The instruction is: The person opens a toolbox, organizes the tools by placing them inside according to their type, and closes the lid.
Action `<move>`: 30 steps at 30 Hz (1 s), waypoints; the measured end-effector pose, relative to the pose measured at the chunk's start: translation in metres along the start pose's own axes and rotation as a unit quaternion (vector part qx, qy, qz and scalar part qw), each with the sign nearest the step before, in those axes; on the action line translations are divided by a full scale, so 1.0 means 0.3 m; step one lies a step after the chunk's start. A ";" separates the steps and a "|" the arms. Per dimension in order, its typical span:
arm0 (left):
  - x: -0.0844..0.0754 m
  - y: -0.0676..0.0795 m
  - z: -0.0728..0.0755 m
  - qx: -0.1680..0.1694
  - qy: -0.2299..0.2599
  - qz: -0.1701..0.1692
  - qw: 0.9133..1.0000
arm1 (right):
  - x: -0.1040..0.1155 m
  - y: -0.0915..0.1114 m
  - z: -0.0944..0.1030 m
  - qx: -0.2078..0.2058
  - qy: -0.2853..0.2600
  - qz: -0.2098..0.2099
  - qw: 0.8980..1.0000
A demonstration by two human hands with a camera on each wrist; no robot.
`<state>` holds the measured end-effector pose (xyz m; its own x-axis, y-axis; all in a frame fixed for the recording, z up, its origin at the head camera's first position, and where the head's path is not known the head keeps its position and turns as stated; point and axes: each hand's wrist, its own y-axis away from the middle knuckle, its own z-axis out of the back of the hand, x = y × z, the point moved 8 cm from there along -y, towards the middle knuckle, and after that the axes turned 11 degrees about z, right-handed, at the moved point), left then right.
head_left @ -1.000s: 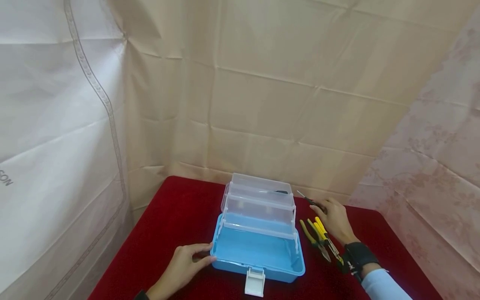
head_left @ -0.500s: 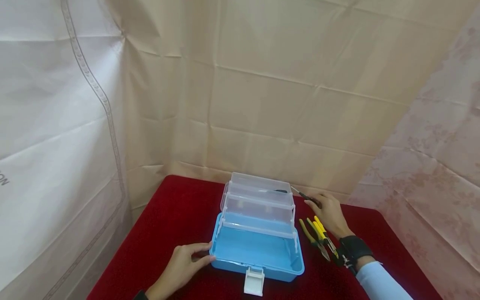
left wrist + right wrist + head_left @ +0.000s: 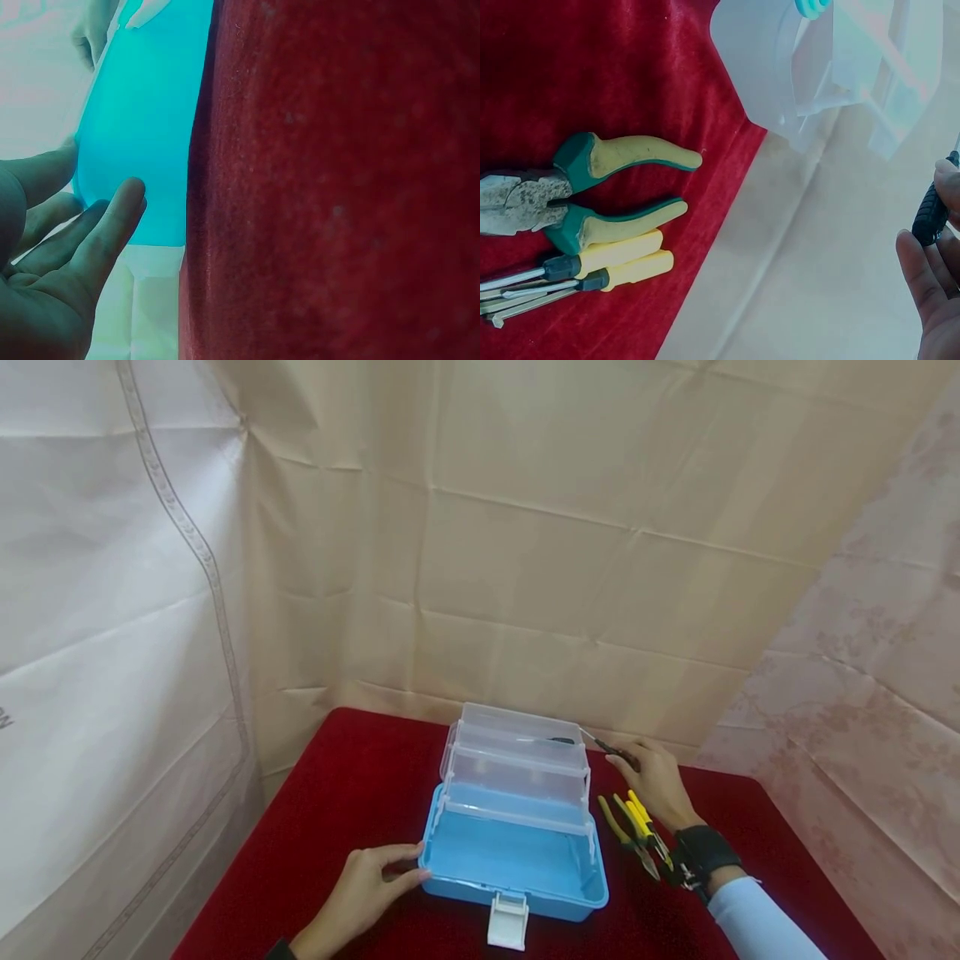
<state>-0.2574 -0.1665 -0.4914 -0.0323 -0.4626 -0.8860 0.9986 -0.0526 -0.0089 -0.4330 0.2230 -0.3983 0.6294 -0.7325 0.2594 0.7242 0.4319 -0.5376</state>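
Observation:
A light blue toolbox (image 3: 525,902) stands with its clear lid and trays (image 3: 521,768) folded up and back. Its white latch (image 3: 507,922) hangs down at the front. At the front left corner my left hand (image 3: 363,889) holds the box wall between thumb and fingers; its fingertips (image 3: 133,191) show close to the blue wall. My right hand (image 3: 654,777) pinches the black handle of a thin screwdriver (image 3: 609,749), whose shaft points left to the upper right edge of the clear part. Another dark-handled tool (image 3: 561,741) shows within or behind the clear plastic.
Right of the box lie pliers (image 3: 529,202) with green and yellow handles. Beside them are several tools, including yellow-handled screwdrivers (image 3: 622,251). The table (image 3: 360,785) has a red cloth. A beige sheet (image 3: 525,568) hangs behind it.
My right hand has moved a little left and back, bringing the screwdriver's tip to the clear trays' edge. The left hand has stayed at the box corner.

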 end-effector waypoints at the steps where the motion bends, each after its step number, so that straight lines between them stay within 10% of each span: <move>1: -0.001 0.000 0.000 0.001 0.001 0.000 1.000 | 0.003 -0.002 0.001 0.000 0.000 0.002 1.000; 30: -0.003 0.004 -0.002 0.010 0.018 -0.001 1.000 | 0.043 -0.058 -0.038 -0.007 -0.019 0.052 0.998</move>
<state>-0.2561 -0.1658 -0.4910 -0.0326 -0.4311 -0.9017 0.9975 -0.0707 -0.0023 -0.4406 0.2003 -0.3948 0.7113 -0.6633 0.2327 0.6511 0.4969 -0.5737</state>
